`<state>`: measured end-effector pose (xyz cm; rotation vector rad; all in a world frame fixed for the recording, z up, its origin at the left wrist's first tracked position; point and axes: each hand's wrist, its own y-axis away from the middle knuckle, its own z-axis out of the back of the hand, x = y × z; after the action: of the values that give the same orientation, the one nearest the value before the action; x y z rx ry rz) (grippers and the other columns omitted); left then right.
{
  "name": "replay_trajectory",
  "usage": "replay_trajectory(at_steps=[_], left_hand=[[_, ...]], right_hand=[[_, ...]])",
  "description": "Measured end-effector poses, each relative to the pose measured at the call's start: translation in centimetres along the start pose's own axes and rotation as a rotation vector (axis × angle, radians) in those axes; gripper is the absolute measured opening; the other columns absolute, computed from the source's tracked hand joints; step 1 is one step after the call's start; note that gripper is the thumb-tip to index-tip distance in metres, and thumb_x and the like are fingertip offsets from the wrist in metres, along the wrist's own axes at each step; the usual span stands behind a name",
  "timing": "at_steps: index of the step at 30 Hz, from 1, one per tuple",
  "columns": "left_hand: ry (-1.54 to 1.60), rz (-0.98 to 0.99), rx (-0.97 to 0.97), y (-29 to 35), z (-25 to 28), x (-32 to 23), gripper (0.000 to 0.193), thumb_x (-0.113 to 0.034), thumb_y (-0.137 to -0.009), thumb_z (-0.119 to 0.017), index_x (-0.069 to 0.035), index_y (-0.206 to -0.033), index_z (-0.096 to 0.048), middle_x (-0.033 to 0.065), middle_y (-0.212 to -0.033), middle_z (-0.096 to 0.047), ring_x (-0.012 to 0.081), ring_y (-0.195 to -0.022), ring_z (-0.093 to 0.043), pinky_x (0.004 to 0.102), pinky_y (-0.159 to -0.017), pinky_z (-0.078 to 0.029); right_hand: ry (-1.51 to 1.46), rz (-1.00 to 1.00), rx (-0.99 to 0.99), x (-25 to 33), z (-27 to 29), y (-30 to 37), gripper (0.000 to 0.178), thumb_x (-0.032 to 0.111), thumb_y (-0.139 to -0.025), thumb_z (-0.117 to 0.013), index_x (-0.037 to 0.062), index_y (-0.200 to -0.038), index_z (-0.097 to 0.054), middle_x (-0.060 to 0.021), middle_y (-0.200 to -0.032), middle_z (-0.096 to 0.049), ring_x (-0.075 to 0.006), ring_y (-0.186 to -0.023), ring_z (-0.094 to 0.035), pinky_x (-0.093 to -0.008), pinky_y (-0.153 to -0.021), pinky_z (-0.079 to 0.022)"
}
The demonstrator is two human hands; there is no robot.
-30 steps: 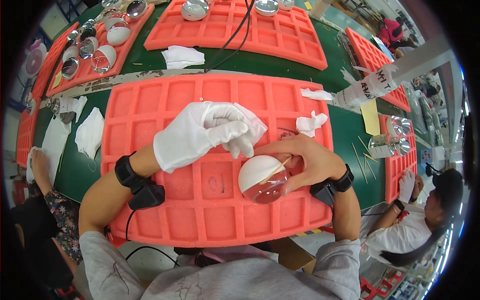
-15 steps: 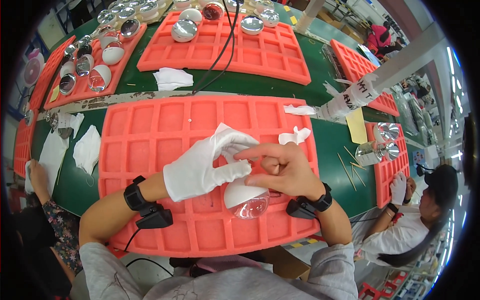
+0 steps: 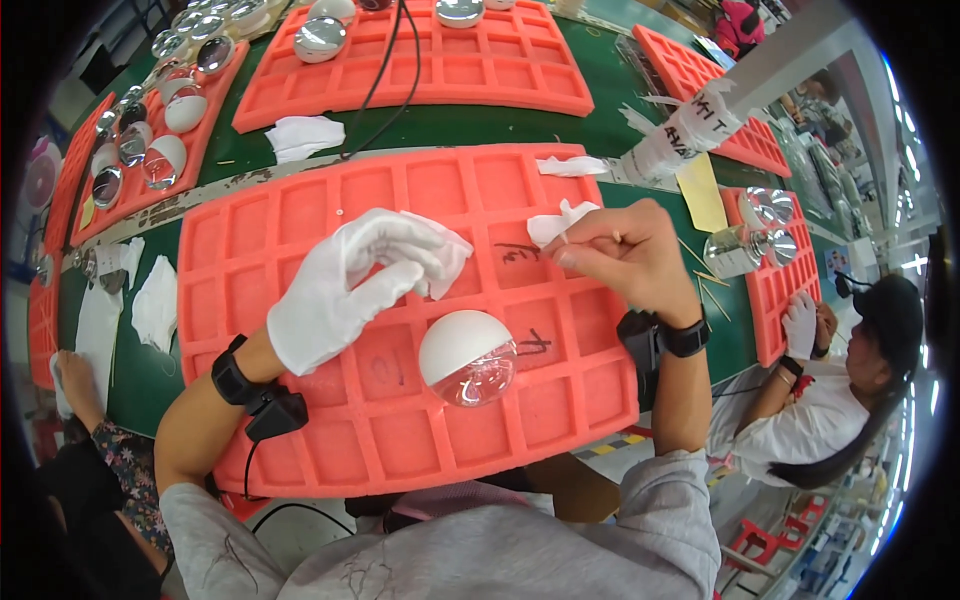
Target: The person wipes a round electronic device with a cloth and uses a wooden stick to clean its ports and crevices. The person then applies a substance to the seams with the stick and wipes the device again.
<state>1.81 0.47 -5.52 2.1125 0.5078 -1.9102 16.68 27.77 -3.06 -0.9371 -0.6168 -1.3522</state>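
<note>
My left hand (image 3: 345, 285) wears a white glove. Its fingers are curled round a folded white wipe (image 3: 452, 262) that sticks out past the fingertips. My right hand (image 3: 625, 255), bare, is raised over the right side of the red foam tray (image 3: 345, 480). Its thumb and fingers are pinched together, and small pale tips show at them; what they hold is too small to make out. Between and nearer than both hands, a ball (image 3: 468, 358), half white and half clear, rests in the tray, touched by neither hand.
Another white wipe (image 3: 545, 228) lies by my right hand. Thin wooden sticks (image 3: 712, 290) lie on the green table. Black cables (image 3: 385, 90) hang over the far tray (image 3: 480, 75). A taped post (image 3: 680, 135) stands far right. Co-workers sit on both sides.
My hands have moved apart: the right has drawn away to the right, the left a little to the left. The ball, partly hidden before, now shows fully. The whole view has shifted.
</note>
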Motion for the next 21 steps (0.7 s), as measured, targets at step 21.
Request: replay_trajectory(at_steps=[21], left_hand=[[-1.020,-0.203,0.193,1.9,-5.0,1.0,0.088,-0.040,-0.058,-0.094,-0.013,-0.134,-0.058,0.0084,-0.121,-0.057,0.0353,-0.122,-0.050,0.0477,-0.107,-0.038]], right_hand=[[-0.320,0.019,-0.333,-1.3,4.9,1.2,0.057,0.036,-0.107,-0.039,-0.0119,-0.101,-0.069,0.0029,-0.055,-0.040,-0.0091,-0.050,-0.044,-0.0237,-0.054,-0.035]])
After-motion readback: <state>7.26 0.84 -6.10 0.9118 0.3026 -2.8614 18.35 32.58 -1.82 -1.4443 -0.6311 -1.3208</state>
